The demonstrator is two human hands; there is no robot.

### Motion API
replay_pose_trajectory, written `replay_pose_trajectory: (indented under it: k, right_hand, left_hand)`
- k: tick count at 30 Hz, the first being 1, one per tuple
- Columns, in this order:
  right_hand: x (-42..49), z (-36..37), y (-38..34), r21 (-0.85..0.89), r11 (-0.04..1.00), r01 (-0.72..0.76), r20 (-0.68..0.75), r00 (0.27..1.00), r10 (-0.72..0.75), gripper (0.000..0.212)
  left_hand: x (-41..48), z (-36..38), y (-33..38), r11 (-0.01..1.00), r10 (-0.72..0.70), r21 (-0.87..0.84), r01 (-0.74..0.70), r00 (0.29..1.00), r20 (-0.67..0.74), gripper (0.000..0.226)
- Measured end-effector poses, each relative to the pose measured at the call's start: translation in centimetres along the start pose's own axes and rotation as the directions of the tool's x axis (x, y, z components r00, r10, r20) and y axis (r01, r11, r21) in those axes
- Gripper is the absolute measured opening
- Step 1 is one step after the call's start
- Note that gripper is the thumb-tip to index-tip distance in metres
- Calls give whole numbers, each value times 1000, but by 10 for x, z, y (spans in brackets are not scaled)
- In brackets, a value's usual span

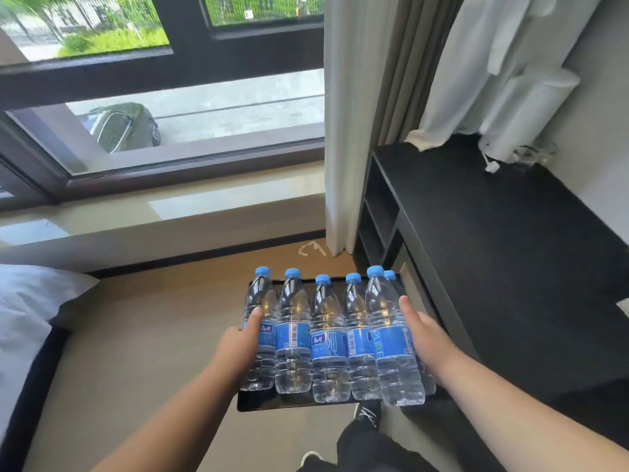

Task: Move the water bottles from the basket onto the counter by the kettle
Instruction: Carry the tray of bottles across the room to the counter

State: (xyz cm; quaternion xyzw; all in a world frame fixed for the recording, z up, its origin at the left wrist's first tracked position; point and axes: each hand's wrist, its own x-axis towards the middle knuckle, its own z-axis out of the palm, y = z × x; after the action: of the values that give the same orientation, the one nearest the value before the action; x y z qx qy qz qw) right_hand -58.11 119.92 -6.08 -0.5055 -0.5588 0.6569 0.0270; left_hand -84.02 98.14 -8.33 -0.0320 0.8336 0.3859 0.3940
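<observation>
Several clear water bottles [328, 338] with blue caps and blue labels stand side by side in a row, with one more behind the right end. My left hand [243, 338] presses against the leftmost bottle and my right hand [422, 332] against the rightmost, squeezing the row between them. Under the bottles is a shallow black basket [258, 403], low over the floor. The front right bottle's base overhangs the basket's front edge. I cannot tell whether the other bottles rest in it. No kettle is in view.
A dark counter [493, 253] runs along the right, with open shelves on its left side. A white robe [493, 80] hangs over its far end beside a clear glass [534, 153]. A curtain [350, 131], window sill and white pillow [30, 301] lie ahead and left.
</observation>
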Motion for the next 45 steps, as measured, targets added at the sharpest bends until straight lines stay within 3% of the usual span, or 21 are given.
replay_pose_trajectory:
  k: [3, 11, 23, 30, 34, 39, 45]
  right_hand:
    - [21, -6, -21, 6, 1000, 13, -29, 999, -13, 68]
    - [93, -53, -80, -34, 998, 58, -58, 997, -59, 76]
    - [161, -172, -121, 135, 986, 93, -228, 972, -60, 79]
    - [169, -212, -102, 298, 952, 73, -392, 919, 52, 77]
    - [162, -222, -94, 308, 947, 90, -485, 871, 75, 89]
    - [151, -221, -87, 403, 903, 150, -564, 817, 117, 72]
    - [147, -197, -81, 551, 807, 213, -651, 715, 256, 77]
  left_hand:
    - [21, 7, 29, 1000, -13, 14, 13, 1000, 18, 74]
    - [76, 47, 133, 995, 54, 76, -57, 998, 43, 71]
    - [132, 178, 286, 960, 132, 222, -173, 973, 189, 74]
    - [147, 253, 347, 897, 183, 331, -294, 927, 328, 62]
    - [161, 296, 374, 844, 191, 384, -374, 879, 437, 67]
    - [170, 350, 411, 766, 164, 440, -470, 803, 572, 63]
    - [175, 402, 452, 545, 160, 470, -694, 636, 755, 54]
